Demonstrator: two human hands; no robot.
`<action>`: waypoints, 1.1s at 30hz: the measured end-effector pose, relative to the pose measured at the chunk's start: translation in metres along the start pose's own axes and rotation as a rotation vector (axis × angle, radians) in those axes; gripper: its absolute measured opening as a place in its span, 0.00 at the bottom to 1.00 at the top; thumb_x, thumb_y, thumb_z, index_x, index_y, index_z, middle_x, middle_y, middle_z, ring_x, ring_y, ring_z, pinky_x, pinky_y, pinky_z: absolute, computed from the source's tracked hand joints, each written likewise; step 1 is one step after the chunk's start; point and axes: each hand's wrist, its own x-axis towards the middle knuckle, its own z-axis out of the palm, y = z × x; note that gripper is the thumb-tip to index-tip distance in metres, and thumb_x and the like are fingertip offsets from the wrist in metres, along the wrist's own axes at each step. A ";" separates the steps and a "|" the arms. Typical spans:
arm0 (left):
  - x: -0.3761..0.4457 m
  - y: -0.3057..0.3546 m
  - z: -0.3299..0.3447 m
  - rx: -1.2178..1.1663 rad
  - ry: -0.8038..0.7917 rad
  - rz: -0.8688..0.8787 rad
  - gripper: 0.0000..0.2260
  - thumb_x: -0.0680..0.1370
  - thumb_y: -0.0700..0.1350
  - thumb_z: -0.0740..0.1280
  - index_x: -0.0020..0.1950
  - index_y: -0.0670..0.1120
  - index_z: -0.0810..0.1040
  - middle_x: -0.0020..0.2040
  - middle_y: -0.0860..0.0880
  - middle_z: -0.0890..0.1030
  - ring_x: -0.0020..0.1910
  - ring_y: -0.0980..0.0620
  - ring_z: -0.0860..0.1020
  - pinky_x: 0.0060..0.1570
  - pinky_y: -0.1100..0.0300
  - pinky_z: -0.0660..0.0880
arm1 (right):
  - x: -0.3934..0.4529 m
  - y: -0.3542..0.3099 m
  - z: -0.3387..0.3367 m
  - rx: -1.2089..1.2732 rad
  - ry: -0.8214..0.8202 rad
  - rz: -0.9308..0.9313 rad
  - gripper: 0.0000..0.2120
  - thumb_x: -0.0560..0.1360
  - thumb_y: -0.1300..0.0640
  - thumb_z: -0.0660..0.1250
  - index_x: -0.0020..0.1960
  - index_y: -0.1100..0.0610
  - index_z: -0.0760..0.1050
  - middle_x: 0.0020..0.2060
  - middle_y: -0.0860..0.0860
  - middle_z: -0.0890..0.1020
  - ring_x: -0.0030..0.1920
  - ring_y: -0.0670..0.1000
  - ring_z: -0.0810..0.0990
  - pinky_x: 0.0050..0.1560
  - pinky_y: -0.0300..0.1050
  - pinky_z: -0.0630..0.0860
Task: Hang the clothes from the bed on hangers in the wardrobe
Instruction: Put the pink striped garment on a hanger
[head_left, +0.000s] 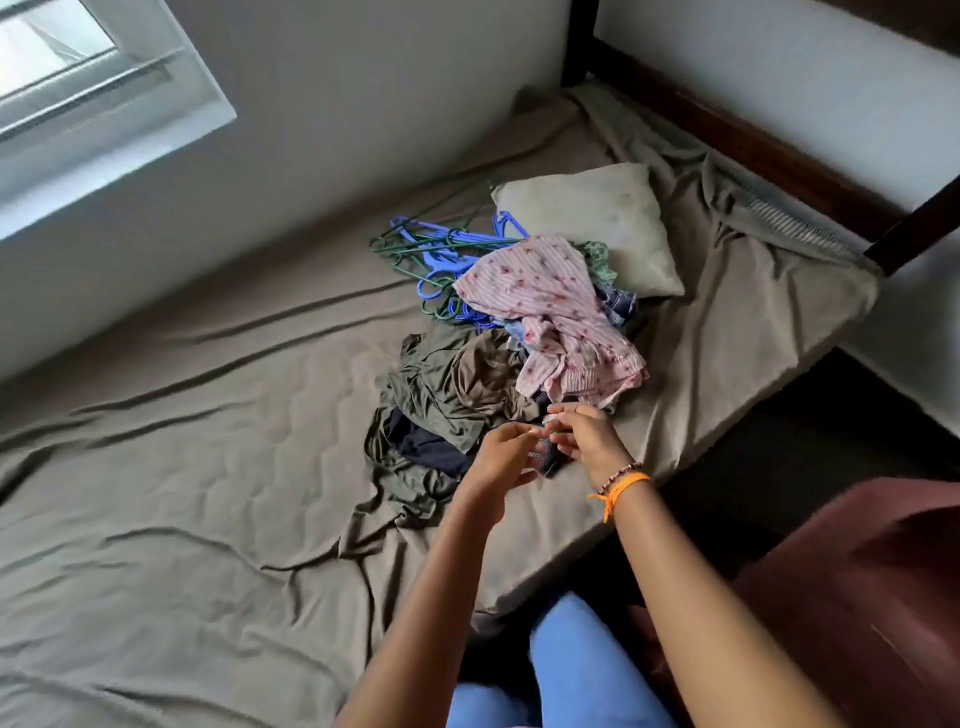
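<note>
The hangers (447, 254) lie partly buried under the pink shirt (550, 317), so their number cannot be told. Both hands (540, 447) meet over something small and dark, too blurred to name, and their fingers (563, 415) cannot be read. The window (78, 83) and bed (156, 493) are cut off at the left edge.

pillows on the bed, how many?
1. The pillow lies near the head of the bed, beside the clothes pile and the hangers. The pile could hide another; unlikely.
</note>
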 end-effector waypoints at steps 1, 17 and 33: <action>0.012 0.005 0.001 0.004 0.010 -0.021 0.06 0.79 0.40 0.62 0.43 0.48 0.74 0.35 0.52 0.73 0.30 0.57 0.70 0.35 0.65 0.69 | 0.017 -0.004 0.000 -0.016 0.010 0.020 0.09 0.78 0.66 0.55 0.52 0.57 0.72 0.33 0.50 0.75 0.23 0.41 0.72 0.31 0.37 0.65; 0.147 0.006 0.014 0.087 0.020 -0.171 0.08 0.79 0.37 0.62 0.40 0.45 0.73 0.24 0.56 0.70 0.22 0.60 0.65 0.21 0.71 0.60 | 0.198 -0.017 -0.093 -0.668 0.134 -0.009 0.09 0.68 0.65 0.65 0.44 0.69 0.81 0.49 0.66 0.78 0.52 0.60 0.78 0.53 0.46 0.72; 0.072 0.142 0.007 0.860 0.126 0.922 0.15 0.62 0.41 0.66 0.47 0.40 0.79 0.44 0.43 0.81 0.46 0.40 0.78 0.48 0.50 0.71 | 0.002 -0.154 -0.022 -0.279 -0.138 -0.866 0.10 0.64 0.63 0.64 0.42 0.52 0.70 0.37 0.45 0.74 0.38 0.37 0.73 0.42 0.31 0.69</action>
